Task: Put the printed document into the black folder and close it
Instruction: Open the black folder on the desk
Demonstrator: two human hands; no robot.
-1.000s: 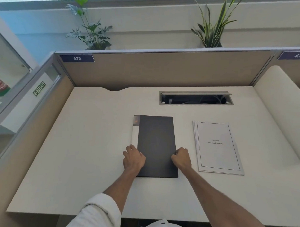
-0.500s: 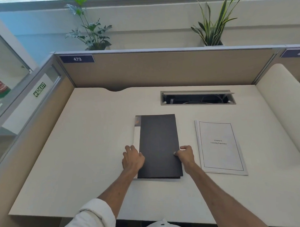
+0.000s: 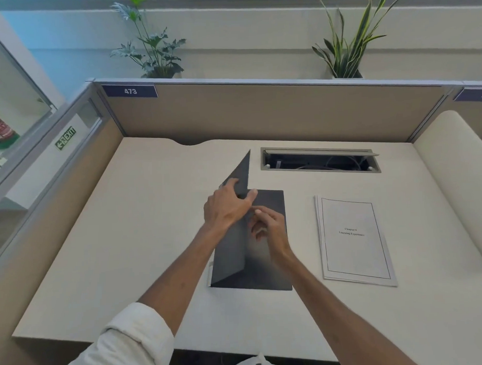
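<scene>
The black folder (image 3: 261, 274) lies in the middle of the desk with its front cover lifted nearly upright, hinged on the left. My left hand (image 3: 227, 207) pinches the raised cover's free edge near its top. Just to the right of the cover, over the folder's inside, my right hand (image 3: 268, 227) has its fingers loosely curled and holds nothing. The printed document (image 3: 355, 239), a white stapled stack with a bordered title page, lies flat on the desk to the right of the folder, untouched.
An open cable tray slot (image 3: 319, 161) is cut into the desk (image 3: 127, 241) behind the folder. Beige partition walls (image 3: 259, 110) close the desk at the back and left, a curved white panel (image 3: 458, 174) at the right. Two potted plants (image 3: 153, 51) stand beyond the partition.
The folder was closed flat under both hands. Its cover has swung up to the left, my left hand now gripping its edge, and my right hand has moved inside over the open folder.
</scene>
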